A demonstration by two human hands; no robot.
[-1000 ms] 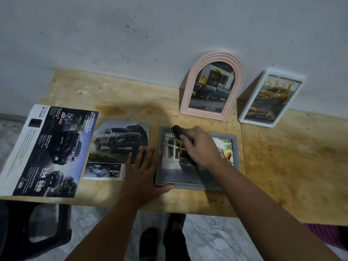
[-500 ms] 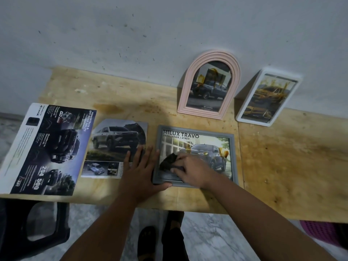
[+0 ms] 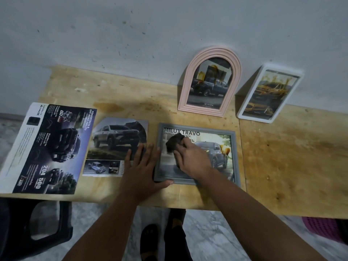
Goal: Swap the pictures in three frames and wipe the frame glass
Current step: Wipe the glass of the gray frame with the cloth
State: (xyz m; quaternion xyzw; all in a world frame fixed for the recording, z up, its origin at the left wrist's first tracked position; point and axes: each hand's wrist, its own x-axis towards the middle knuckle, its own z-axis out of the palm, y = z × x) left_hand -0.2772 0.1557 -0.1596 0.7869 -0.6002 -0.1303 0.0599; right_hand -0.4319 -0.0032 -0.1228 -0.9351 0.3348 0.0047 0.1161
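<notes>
- Grey rectangular picture frame lying flat on the pale plywood tabletop, truck print behind the glass; print for this frame judged already fitted.
- Right hand with fingers curled round a small dark wiping cloth, pressing it on the glass near the upper-left corner, over the printed title.
- Left hand flat, fingers straight and spread, holding nothing; thumb braced against the frame's near-left corner, just left of the cloth grip.
- Wiping of this frame judged under way, not finished; glass to the right of and below the grip not yet covered, as far as visible.
- Pink arched frame and white rectangular frame leaning on the wall beyond the grip, each holding a print; whether wiped cannot be told.
- Loose truck picture and dark brochure sheet lying left of the bracing hand, judged removed or spare.
</notes>
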